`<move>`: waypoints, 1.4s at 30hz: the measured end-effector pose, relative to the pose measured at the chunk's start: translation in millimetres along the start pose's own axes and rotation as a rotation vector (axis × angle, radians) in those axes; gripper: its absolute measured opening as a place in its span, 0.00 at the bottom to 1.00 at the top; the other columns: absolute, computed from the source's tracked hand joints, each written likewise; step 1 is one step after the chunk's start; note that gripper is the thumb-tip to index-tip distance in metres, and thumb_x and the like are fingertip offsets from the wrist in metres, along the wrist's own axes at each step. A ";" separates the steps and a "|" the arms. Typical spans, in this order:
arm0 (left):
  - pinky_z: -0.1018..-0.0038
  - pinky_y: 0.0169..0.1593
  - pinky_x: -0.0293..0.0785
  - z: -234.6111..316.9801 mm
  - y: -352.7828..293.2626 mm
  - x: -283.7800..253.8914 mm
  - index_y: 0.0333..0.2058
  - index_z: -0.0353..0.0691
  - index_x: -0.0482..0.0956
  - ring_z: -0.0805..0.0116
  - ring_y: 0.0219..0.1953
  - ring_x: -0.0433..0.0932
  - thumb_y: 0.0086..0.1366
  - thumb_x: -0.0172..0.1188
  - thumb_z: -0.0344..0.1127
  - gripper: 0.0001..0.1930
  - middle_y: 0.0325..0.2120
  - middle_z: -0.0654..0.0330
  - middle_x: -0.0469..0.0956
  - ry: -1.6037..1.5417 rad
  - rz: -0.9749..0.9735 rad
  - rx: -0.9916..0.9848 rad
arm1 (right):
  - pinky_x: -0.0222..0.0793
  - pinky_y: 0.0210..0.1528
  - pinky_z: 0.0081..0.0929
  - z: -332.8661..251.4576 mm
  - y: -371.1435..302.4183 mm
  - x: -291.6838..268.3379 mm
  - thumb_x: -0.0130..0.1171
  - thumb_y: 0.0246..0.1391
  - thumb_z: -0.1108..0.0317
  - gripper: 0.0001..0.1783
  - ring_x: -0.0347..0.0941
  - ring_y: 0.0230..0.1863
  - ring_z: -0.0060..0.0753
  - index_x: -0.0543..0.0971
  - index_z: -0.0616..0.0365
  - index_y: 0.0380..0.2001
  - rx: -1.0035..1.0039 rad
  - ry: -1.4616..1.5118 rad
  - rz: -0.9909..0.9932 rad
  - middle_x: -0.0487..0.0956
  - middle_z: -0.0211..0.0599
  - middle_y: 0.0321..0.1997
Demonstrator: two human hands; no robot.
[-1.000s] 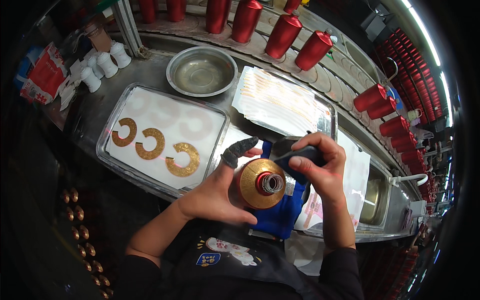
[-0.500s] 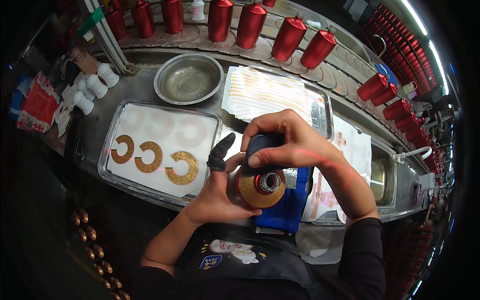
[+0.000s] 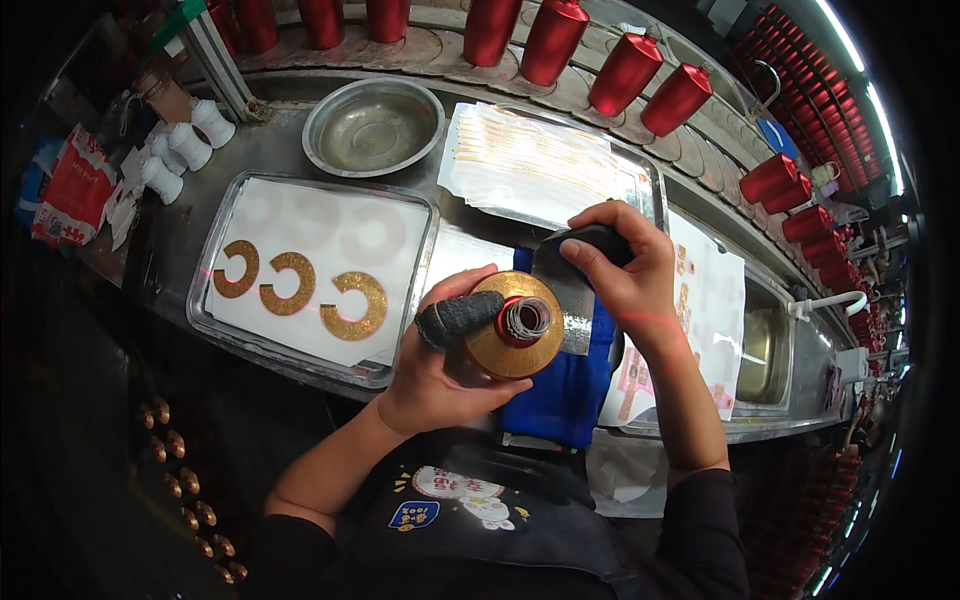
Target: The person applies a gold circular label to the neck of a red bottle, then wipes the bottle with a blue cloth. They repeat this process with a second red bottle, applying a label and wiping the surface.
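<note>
My left hand [image 3: 432, 385] is wrapped round a bottle [image 3: 497, 345] with a gold band on its shoulder and red at the base of its neck. The open threaded mouth faces up toward me. A black cover sits on one finger of this hand and rests on the gold shoulder. To the right of the bottle, apart from it, my right hand [image 3: 640, 270] grips a dark, flat scraper [image 3: 590, 243] between thumb and fingers. Behind it lies a blue cloth [image 3: 570, 400] with a shiny grey patch.
A metal tray [image 3: 192, 300] at left holds white paper with gold C-shaped decals [image 3: 285, 283]. Behind stand a water-filled bowl [image 3: 372, 130] and strip decal sheets [image 3: 530, 150]. Red bottles [image 3: 555, 40] line a conveyor at the back. A sink [image 3: 762, 360] with a white tap is at right.
My right hand with the scraper has moved off the bottle, to the right and away from me. The covered finger of my left hand has come down onto the bottle's shoulder.
</note>
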State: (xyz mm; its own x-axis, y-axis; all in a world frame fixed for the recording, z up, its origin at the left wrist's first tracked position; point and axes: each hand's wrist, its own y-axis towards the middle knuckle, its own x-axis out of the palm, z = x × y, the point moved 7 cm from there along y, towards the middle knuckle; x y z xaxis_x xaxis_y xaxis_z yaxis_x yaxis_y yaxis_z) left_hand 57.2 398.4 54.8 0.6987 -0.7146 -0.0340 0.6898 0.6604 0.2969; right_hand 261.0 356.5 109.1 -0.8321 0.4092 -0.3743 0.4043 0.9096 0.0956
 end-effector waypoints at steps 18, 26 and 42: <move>0.58 0.59 0.69 -68.7 -24.0 13.3 0.60 0.39 0.64 0.51 0.55 0.70 0.46 0.82 0.44 0.46 0.52 0.50 0.65 -0.146 0.433 -0.191 | 0.69 0.36 0.34 -80.3 -104.9 62.7 0.68 0.36 0.75 0.20 0.73 0.35 0.39 0.88 0.52 0.38 -0.920 -0.417 0.011 0.78 0.31 0.32; 0.61 0.63 0.68 -35.0 -23.6 24.8 0.66 0.36 0.53 0.57 0.61 0.69 0.58 0.75 0.41 0.46 0.58 0.51 0.61 0.270 0.371 0.154 | 0.70 0.35 0.31 -79.4 -107.5 55.3 0.67 0.35 0.73 0.19 0.74 0.34 0.37 0.87 0.53 0.36 -0.945 -0.392 0.029 0.78 0.28 0.31; 0.64 0.60 0.73 7.8 32.2 -6.2 0.61 0.36 0.61 0.59 0.55 0.76 0.46 0.82 0.39 0.48 0.55 0.51 0.73 0.176 0.202 -0.076 | 0.70 0.48 0.17 79.5 -96.0 -31.9 0.63 0.59 0.73 0.10 0.75 0.43 0.16 0.80 0.63 0.44 0.197 0.543 0.344 0.82 0.30 0.39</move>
State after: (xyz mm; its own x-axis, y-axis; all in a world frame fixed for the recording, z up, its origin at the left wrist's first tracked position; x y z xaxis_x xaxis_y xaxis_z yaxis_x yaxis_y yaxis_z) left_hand 73.6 422.2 72.1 0.8414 -0.5197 -0.1483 0.5404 0.8056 0.2427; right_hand 278.9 250.3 38.5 -0.6958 0.6980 0.1691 0.6992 0.7122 -0.0628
